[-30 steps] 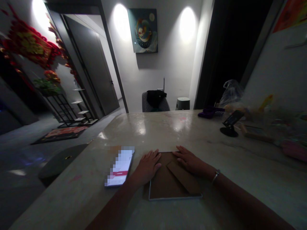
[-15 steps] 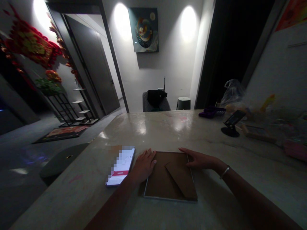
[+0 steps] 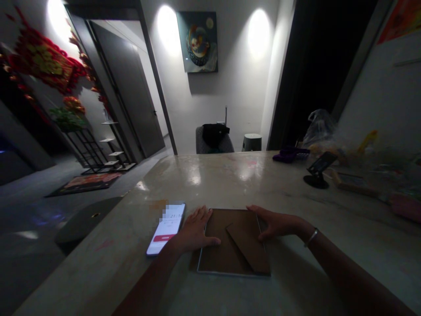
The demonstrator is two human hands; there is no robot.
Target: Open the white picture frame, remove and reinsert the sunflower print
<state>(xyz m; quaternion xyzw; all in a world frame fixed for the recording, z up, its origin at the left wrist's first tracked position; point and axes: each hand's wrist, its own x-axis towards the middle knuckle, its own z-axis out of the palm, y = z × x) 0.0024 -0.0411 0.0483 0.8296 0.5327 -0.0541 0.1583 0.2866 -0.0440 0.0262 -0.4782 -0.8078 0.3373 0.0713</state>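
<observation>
A picture frame point(image 3: 220, 259) lies face down before me, its brown backing board upward and a thin pale rim around it. Its slanted brown stand leg point(image 3: 248, 250) rests against the backing. My left hand point(image 3: 197, 230) lies over the frame's left edge, fingers stretched out and thumb on the board. At the right edge, my right hand point(image 3: 276, 223) touches the frame with thumb and fingers apart; some fingers are hidden. A silvery bangle circles the right wrist. Just left of my left hand lies a phone point(image 3: 167, 226) with its screen lit.
The pale marbled table point(image 3: 217, 182) carries a black phone stand point(image 3: 317, 175), a purple item point(image 3: 287, 154) and a clear plastic bag point(image 3: 319, 127) at the right. A dark stool point(image 3: 82, 224) stands by the left edge, a chair point(image 3: 213, 140) beyond the far edge.
My left thumb has spread away from the fingers, further onto the backing board. The right hand has shifted slightly along the right edge. The frame has stayed in place.
</observation>
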